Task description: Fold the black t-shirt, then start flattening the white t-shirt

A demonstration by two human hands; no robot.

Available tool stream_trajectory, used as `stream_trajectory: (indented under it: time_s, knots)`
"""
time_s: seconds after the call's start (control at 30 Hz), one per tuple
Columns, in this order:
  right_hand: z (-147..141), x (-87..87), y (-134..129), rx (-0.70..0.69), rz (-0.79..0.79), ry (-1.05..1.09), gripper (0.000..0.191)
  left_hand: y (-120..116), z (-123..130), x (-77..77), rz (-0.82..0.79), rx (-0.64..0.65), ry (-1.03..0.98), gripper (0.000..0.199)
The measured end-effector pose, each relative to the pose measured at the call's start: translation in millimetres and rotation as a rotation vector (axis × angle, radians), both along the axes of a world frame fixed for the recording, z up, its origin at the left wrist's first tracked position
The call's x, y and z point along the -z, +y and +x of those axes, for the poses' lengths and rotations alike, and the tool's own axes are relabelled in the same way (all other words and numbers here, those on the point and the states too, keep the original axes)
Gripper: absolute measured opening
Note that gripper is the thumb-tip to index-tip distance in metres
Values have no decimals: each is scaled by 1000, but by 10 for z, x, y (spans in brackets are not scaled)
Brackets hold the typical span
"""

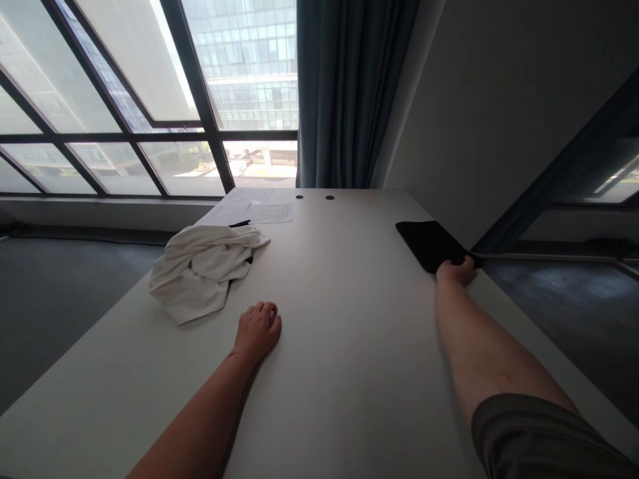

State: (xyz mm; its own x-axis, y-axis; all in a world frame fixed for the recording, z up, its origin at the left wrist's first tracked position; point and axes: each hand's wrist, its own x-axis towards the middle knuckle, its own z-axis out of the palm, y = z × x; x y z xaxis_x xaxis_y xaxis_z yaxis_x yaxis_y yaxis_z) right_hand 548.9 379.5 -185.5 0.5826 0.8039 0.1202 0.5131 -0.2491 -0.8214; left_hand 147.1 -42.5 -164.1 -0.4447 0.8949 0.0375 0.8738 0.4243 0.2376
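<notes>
My white counter bears a crumpled white cloth, centre left. Centre right, a flat black mat slants lengthwise from upper left to lower right, just beyond my nearer right hand, fingers closed on its near edge. My left hand, fingers loosely open, rests well apart, lower left.

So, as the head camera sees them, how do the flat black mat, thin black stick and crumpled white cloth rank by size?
Largest: crumpled white cloth
Then: flat black mat, partly hidden by right hand
Smallest: thin black stick
</notes>
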Motion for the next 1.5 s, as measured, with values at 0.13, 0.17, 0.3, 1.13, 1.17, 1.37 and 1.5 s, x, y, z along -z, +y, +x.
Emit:
stream_trajectory:
  time_s: [0.13,0.17,0.3,1.13,1.17,1.37,1.5]
  knots:
    - [-24,111,-197,-154,44,-224,64,-13,27,-8,-5,2,-16,24]
    - [-35,145,-243,-207,17,-289,64,-16,38,-11,-6,3,-19,25]
    - [-68,264,-385,-299,-117,-441,70,-25,84,-22,-12,6,-33,27]
    - [-253,100,440,-415,-444,-598,78,-30,126,-47,-15,-14,-77,27]
    - [-254,100,494,-415,-447,-594,79,-26,124,-45,-12,-15,-77,27]
    - [-258,109,734,-412,-435,-564,79,-2,111,-28,-9,-15,-74,24]
    - [-258,93,759,-404,-422,-575,78,6,88,16,20,-8,-61,21]
